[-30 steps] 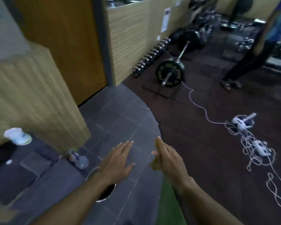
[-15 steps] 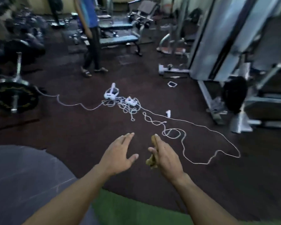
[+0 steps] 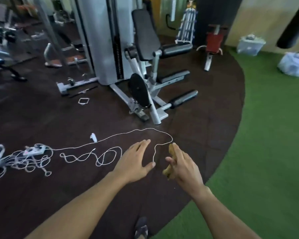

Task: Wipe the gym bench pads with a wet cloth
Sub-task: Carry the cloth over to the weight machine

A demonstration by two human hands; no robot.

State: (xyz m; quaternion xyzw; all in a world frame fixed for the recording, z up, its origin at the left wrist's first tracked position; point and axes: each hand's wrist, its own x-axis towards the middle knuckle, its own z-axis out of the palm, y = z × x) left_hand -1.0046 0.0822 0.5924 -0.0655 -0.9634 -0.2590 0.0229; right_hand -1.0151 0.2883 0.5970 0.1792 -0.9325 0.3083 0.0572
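Yellow cloth [image 3: 169, 167] gripped in right hand [image 3: 185, 167] lower centre; left hand [image 3: 135, 161] flat, fingers spread, holding nothing.

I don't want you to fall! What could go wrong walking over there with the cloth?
The white cord loops across the dark floor between the person and the padded machine seat; a foot might catch it. The right hand grips the cloth loosely, so it might drop.
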